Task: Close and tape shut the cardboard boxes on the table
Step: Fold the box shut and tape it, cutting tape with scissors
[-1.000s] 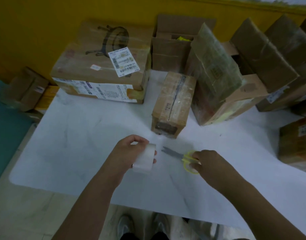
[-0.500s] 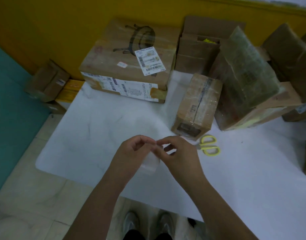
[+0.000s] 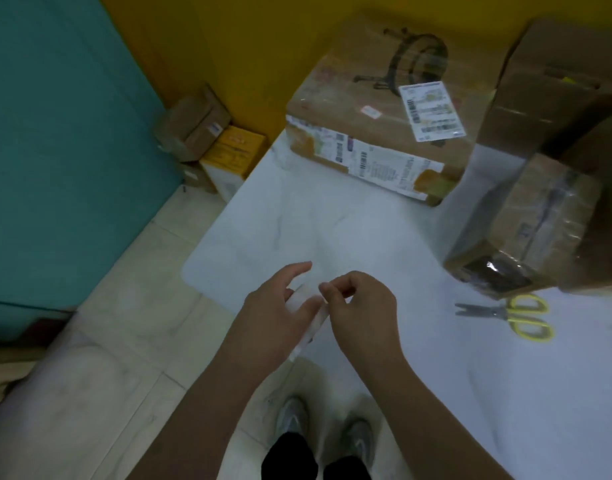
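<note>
we are holding the tape roll (image 3: 313, 318) in our left hand (image 3: 278, 322) and pinching its end with our right hand (image 3: 365, 308), risking it sticking to itself if pulled crooked.

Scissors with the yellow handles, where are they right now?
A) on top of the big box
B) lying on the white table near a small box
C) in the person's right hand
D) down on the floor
B: the scissors lie flat on the white table beside the small box, while the left hand and right hand are both on the tape roll.
</note>
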`<state>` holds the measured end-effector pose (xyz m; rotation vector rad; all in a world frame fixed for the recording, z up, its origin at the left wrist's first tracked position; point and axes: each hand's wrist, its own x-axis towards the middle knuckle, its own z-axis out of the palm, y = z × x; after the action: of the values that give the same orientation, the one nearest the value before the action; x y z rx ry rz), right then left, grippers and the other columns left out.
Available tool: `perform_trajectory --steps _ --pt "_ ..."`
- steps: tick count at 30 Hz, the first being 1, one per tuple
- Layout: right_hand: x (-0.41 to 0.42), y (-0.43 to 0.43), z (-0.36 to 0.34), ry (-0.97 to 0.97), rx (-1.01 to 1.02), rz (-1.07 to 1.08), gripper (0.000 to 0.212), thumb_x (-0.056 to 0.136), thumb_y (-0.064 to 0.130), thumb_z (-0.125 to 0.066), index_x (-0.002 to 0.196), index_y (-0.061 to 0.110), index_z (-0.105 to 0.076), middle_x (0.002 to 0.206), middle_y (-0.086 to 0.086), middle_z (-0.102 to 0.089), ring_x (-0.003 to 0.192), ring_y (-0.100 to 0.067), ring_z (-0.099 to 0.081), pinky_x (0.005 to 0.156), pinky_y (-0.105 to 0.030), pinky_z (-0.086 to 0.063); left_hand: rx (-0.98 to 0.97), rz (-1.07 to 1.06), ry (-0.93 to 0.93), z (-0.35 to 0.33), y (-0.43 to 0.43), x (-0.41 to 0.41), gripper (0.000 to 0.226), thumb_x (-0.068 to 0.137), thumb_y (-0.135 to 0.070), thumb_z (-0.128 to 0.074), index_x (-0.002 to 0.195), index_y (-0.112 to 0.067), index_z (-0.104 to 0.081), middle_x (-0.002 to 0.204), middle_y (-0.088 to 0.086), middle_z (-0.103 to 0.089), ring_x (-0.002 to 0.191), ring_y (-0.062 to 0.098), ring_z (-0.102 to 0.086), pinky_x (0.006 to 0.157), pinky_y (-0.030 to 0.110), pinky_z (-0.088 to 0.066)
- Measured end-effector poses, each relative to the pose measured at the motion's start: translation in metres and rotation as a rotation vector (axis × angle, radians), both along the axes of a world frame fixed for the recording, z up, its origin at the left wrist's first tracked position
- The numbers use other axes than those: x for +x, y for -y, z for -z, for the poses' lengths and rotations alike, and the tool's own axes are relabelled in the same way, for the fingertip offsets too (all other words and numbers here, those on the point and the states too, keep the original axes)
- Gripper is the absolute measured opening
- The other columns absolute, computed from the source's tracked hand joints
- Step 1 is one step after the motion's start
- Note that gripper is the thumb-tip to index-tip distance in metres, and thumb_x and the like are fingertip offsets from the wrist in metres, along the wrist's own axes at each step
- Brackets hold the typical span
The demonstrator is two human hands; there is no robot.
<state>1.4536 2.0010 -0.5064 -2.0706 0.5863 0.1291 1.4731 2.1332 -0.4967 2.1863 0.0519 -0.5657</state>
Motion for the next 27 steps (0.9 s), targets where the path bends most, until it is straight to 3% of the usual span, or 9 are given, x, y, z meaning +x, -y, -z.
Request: perform_trajectory --steps 2,5,7,10,15,19,22,25,27 --pt "0.005 -0.011 -0.003 0.0 0.045 -0.034 0.015 0.094 0.025 -0.064 0.082 0.016 -0.066 0.083 0.009 -0.063 0.077 0.0 -0.056 0.064 -0.007 -0.038 0.093 -0.058 0.07 0.002 -0.017 -0.011 0.042 0.088 -0.053 -0.06 0.129 -0.047 -0.051 0.096 -0.01 -0.07 0.088 0.003 -0.065 0.076 0.019 -0.05" --pt "0.006 -0.027 -0.004 -0.03 0.093 -0.061 0.015 0.094 0.022 -0.064 0.081 0.015 -0.065 0.085 0.007 -0.064 0.078 0.0 -0.056 0.064 -0.005 -0.038 0.133 -0.187 0.095 0.008 -0.034 -0.025 0.044 0.079 -0.068 -0.059 0.117 -0.047 -0.057 0.071 -0.009 -0.067 0.069 0.001 -0.064 0.064 0.018 -0.049" --pt "0.006 -0.035 0.0 -0.033 0.108 -0.029 0.015 0.094 0.02 -0.064 0.079 0.015 -0.064 0.086 0.006 -0.065 0.078 -0.001 -0.057 0.064 -0.006 -0.038 0.196 -0.253 0.06 0.019 -0.043 -0.035 0.053 0.072 -0.079 -0.053 0.113 -0.047 -0.057 0.067 -0.009 -0.063 0.069 0.003 -0.063 0.063 0.023 -0.048" --pt "0.01 -0.037 0.012 -0.036 0.083 0.009 0.016 0.094 0.022 -0.064 0.078 0.016 -0.064 0.083 0.006 -0.065 0.075 -0.004 -0.057 0.063 -0.01 -0.036 0.25 -0.346 -0.022 0.041 -0.055 -0.054 0.073 0.06 -0.092 -0.042 0.117 -0.048 -0.054 0.067 -0.001 -0.059 0.078 0.019 -0.066 0.064 0.032 -0.047" --pt "0.02 -0.035 0.05 -0.057 -0.054 -0.065 0.019 0.094 0.029 -0.063 0.08 0.016 -0.061 0.084 0.006 -0.058 0.08 -0.012 -0.054 0.063 -0.018 -0.034 0.289 -0.445 -0.01 0.072 -0.052 -0.051 0.075 0.069 -0.086 -0.049 0.132 -0.047 -0.038 0.072 0.003 -0.064 0.074 0.02 -0.066 0.064 0.035 -0.052" --pt "0.026 -0.033 0.075 0.08 -0.367 -0.166 0.019 0.093 0.028 -0.064 0.08 0.016 -0.059 0.096 0.004 -0.047 0.089 -0.015 -0.047 0.078 -0.027 -0.041 0.325 -0.419 0.03 0.088 -0.042 -0.042 0.081 0.078 -0.077 -0.053 0.146 -0.043 -0.025 0.06 -0.009 -0.048 0.063 0.016 -0.059 0.054 0.03 -0.045" --pt "0.016 -0.037 0.087 0.152 -0.678 -0.248 0.021 0.091 0.033 -0.064 0.091 0.012 -0.063 0.106 -0.005 -0.052 0.087 -0.022 -0.051 0.076 -0.034 -0.045 0.541 -0.381 0.187 0.096 -0.042 -0.046 0.081 0.078 -0.072 -0.057 0.143 -0.028 -0.039 0.088 -0.002 -0.059 0.085 0.019 -0.057 0.073 0.035 -0.047" --pt "0.015 -0.03 0.091 0.134 -0.714 -0.15 0.05 0.086 0.047 -0.067 0.118 0.01 -0.055 0.119 -0.011 -0.05 0.095 -0.027 -0.05 0.079 -0.038 -0.044 0.621 -0.264 0.473 0.1 -0.04 -0.042 0.054 0.081 -0.053 -0.067 0.121 -0.018 -0.058 0.11 0.005 -0.054 0.102 0.025 -0.05 0.081 0.039 -0.044" --pt "0.016 -0.025 0.092 0.121 -0.726 -0.155 0.06 0.085 0.051 -0.065 0.126 0.01 -0.051 0.121 -0.013 -0.05 0.097 -0.029 -0.05 0.08 -0.04 -0.044 0.558 -0.058 0.582 0.105 -0.032 -0.035 0.041 0.09 -0.037 -0.058 0.124 -0.014 -0.06 0.121 0.007 -0.057 0.114 0.028 -0.055 0.09 0.04 -0.049"
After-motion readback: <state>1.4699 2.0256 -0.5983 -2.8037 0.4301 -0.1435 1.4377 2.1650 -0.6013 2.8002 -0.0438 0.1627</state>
